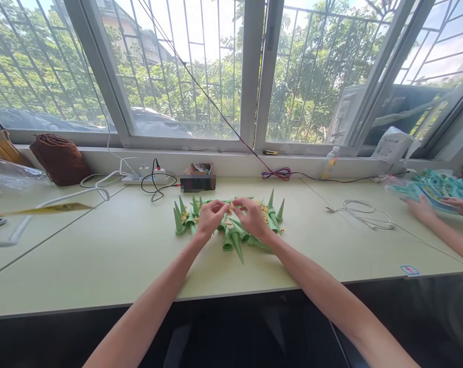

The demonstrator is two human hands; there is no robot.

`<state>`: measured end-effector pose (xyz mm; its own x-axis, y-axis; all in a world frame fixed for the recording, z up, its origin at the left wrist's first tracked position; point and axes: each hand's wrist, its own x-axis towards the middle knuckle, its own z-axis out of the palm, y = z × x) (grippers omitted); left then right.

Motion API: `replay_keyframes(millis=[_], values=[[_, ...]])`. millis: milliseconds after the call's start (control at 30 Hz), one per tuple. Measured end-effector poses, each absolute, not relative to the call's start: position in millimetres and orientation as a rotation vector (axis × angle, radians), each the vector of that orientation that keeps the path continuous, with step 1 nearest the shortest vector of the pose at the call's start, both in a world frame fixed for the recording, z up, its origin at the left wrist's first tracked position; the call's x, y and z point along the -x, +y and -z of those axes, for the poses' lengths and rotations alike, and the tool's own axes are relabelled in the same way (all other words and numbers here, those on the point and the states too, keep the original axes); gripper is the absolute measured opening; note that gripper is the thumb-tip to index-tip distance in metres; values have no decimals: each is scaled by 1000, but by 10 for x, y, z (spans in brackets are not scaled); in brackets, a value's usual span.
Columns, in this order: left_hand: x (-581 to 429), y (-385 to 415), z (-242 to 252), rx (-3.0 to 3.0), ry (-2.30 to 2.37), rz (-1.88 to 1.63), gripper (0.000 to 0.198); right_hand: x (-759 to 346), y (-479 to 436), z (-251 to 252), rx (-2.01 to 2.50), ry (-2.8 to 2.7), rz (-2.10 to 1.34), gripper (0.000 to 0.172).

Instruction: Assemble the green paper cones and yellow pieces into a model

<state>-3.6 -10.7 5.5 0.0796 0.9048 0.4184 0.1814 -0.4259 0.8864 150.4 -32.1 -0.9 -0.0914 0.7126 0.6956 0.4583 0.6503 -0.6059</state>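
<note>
Several green plastic cones point(237, 245) lie or stand in a loose cluster on the pale table, some upright, some on their sides with open ends showing. Small yellow pieces point(264, 209) are scattered among them. Over the middle of this cluster, my left hand point(211, 217) and my right hand point(251, 217) come close together, fingertips nearly meeting. Thumb and fingers of each hand are pinched. Whatever is between them is too small and too covered by the fingers to name.
Behind the cones sits a small open box point(198, 176), beside a power strip point(147, 178) with cables. A coiled white cable point(364, 213) lies to the right. Another person's hands point(423, 210) touch teal items point(442, 189) at far right. A brown pouch point(60, 158) is at left.
</note>
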Motion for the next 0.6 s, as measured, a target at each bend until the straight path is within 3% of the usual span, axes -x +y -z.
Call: replay_keyframes(millis=[367,600], values=[[46,-191,-139,-1697,1085,-1247,32,-1513,-257,64,935,-1746,-334,9],[55,-144,-93,-1657,1059,-1213,36,-1500,-288,26,969,-1831,-316,18]])
